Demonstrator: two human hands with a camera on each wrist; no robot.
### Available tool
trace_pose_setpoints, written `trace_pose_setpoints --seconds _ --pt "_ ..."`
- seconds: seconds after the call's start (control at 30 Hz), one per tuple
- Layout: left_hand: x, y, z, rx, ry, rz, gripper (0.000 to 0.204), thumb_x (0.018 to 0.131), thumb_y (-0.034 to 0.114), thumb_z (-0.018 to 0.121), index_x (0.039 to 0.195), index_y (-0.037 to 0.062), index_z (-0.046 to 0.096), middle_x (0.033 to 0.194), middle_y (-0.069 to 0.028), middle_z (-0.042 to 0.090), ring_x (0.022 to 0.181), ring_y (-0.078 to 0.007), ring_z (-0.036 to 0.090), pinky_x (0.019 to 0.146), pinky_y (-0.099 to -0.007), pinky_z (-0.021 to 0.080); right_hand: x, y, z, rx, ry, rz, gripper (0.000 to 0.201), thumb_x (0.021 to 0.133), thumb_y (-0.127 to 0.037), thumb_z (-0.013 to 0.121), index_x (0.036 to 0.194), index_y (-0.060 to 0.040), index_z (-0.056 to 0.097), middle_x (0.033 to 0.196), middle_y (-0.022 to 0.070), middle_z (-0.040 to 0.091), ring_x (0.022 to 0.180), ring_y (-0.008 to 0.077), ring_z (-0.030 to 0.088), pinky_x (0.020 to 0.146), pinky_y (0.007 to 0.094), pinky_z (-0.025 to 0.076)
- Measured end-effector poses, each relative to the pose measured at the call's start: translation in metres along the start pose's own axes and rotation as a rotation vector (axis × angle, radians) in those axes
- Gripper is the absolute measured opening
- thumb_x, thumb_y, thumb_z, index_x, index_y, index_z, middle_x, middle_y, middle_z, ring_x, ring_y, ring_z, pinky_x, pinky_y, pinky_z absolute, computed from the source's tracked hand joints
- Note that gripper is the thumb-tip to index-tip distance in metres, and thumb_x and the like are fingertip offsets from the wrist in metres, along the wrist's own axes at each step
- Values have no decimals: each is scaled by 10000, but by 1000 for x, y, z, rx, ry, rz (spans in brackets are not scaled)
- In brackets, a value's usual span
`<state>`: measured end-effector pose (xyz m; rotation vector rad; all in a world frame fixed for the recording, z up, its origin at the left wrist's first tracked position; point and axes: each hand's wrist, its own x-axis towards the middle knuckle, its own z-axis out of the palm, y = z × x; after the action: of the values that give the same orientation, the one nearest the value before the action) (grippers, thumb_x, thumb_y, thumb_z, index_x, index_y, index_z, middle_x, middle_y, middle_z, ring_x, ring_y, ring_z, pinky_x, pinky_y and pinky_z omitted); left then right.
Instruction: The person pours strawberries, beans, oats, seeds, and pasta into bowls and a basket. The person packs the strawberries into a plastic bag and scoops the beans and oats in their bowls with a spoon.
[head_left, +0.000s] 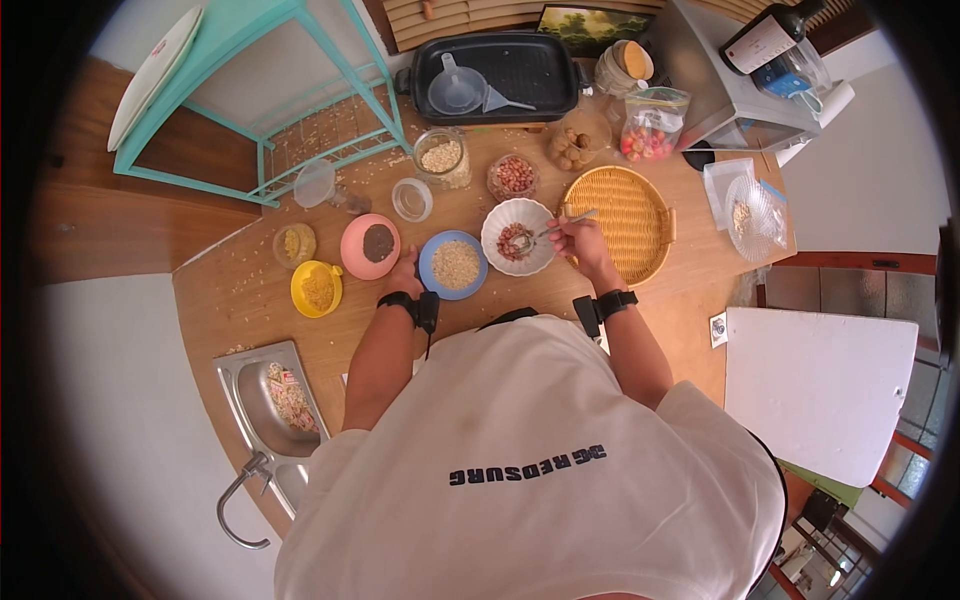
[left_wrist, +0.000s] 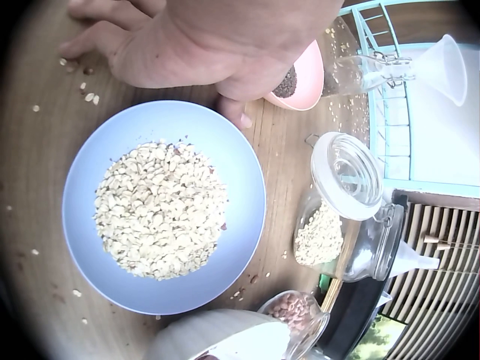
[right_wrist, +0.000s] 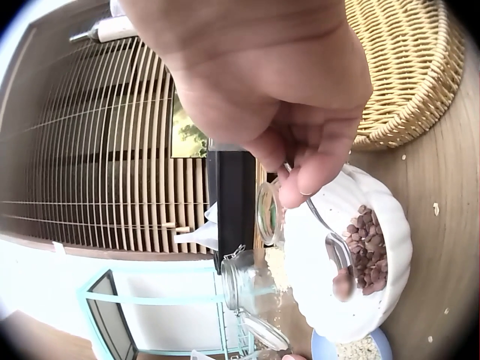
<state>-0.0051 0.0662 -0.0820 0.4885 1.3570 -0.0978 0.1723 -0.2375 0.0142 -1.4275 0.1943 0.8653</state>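
Observation:
My right hand (head_left: pixel 580 243) pinches a metal spoon (right_wrist: pixel 342 255) by its handle. The spoon's bowl hangs inside a white fluted bowl (head_left: pixel 537 213), with a peanut-like piece on it. Reddish peanuts (right_wrist: pixel 367 251) lie in the bottom of that bowl. On the table between a blue bowl (left_wrist: pixel 240 161) and a pink bowl (head_left: pixel 362 262), my left hand (left_wrist: pixel 202 49) rests with loose fingers, its thumb tip right at the blue rim. Rolled oats (left_wrist: pixel 161 210) fill the middle of the blue bowl; dark small seeds (head_left: pixel 378 242) sit in the pink one.
Behind the bowls stand an oat jar (head_left: pixel 443 158), a peanut jar (head_left: pixel 515 176) and a black electric pan (head_left: pixel 540 75). A round wicker basket (head_left: pixel 625 215) lies to the right. At the left are a yellow bowl (head_left: pixel 328 309), a turquoise rack (head_left: pixel 225 95) and a sink (head_left: pixel 270 400).

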Motion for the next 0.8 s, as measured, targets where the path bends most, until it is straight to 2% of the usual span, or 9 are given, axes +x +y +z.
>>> trace_pose_setpoints --seconds 0.13,0.2,0.3,0.47,0.53,0.57,0.63,0.73,0.8 --pt "53 -2 -20 136 -39 45 516 931 472 537 1226 48 556 1166 -94 638 1057 -266 594 917 -448 464 12 0 -7 100 -93 -18 262 969 -198 502 991 30 629 778 61 634 615 123 580 560 228 480" --pt "42 -5 -15 51 -52 40 536 928 480 537 1244 47 547 1181 -88 633 1080 -259 585 935 -439 449 20 -5 -8 422 -139 -23 243 979 -181 481 1037 23 599 820 58 633 676 126 596 613 228 494" --pt "43 -6 -18 14 -75 26 574 927 507 518 1280 54 528 1211 -72 624 1139 -246 556 992 -422 400 16 -23 3 409 -88 -44 242 987 -175 466 1071 23 578 861 62 639 734 130 610 657 231 508" --pt "105 -8 -42 162 -126 66 607 939 550 451 1324 83 505 1277 -33 592 1261 -222 461 1096 -423 269 10 -22 3 171 -32 -57 255 986 -193 480 1056 20 602 839 61 647 704 135 619 654 242 525" --pt "63 -6 -26 -18 -95 96 348 942 367 560 1087 52 593 1093 -116 650 995 -293 607 855 -484 506 8 -16 2 92 -18 -53 258 982 -199 498 1065 18 609 825 57 645 692 131 619 648 240 528" --pt "52 -6 -22 -17 -95 94 348 942 367 560 1087 52 593 1093 -116 650 995 -293 607 855 -484 506 9 -11 3 10 2 -108 252 969 -187 520 1041 33 621 804 72 655 657 142 624 616 247 528" --pt "40 -9 -20 -142 -172 10 658 930 597 419 1380 120 452 1363 -4 528 1312 -218 395 1142 -430 131 5 -6 6 -68 28 -162 248 956 -175 543 1016 48 632 783 87 664 623 152 628 583 254 529" --pt "38 -3 -16 -98 -84 -71 681 924 607 423 1389 110 437 1359 -14 532 1311 -221 397 1138 -416 141 3 -1 8 -230 -3 -235 244 940 -159 572 1028 56 643 774 98 666 620 155 636 569 248 529" --pt "65 -5 -25 12 -104 -35 678 923 603 429 1381 104 444 1350 -20 539 1304 -225 404 1131 -413 166 3 2 9 -207 -29 -111 246 946 -160 557 1028 51 654 772 97 666 623 157 641 572 251 531"
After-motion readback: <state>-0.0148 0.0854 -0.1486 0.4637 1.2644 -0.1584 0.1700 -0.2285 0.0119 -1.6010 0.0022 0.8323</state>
